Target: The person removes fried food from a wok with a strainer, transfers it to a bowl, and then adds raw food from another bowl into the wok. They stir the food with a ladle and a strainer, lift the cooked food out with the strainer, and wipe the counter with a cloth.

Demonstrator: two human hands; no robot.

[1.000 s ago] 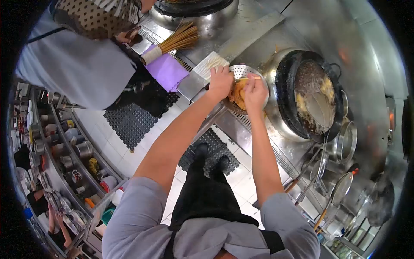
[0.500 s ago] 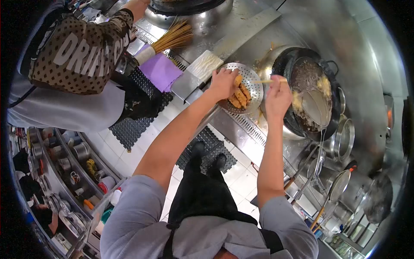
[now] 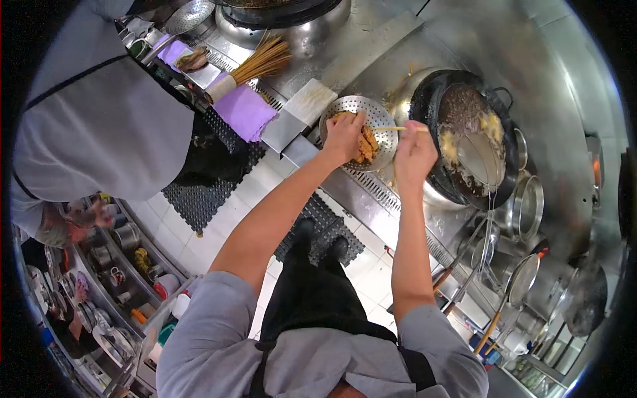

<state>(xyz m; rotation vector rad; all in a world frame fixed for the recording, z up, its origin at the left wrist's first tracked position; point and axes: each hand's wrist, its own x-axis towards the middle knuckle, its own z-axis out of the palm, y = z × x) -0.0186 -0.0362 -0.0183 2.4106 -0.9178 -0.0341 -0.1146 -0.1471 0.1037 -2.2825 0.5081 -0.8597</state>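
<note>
My left hand [image 3: 344, 138] is over a perforated metal strainer [image 3: 385, 119], its fingers curled on golden-brown fried pieces [image 3: 367, 143]. The hand hides part of the food. My right hand [image 3: 416, 156] is closed around one end of a thin pale stick [image 3: 391, 128], probably a chopstick or skewer. The stick reaches left above the strainer, its tip close to my left fingers. Just right of my right hand, a black wok [image 3: 434, 113] holds bubbling oil with pale battered pieces [image 3: 491, 125]. A wire-mesh skimmer [image 3: 479, 159] rests in the oil.
Left of the strainer lie a folded white cloth [image 3: 312, 101], a purple cloth [image 3: 244, 111] and a bamboo brush [image 3: 262, 61]. A co-worker in grey [image 3: 106, 126] stands at the left. Several strainers and ladles hang at lower right, including a round sieve [image 3: 529, 205].
My right hand has shifted slightly left with the stick, nearer the strainer. My left fingers have moved over the fried pieces. The co-worker has turned, reaching toward the shelves behind.
</note>
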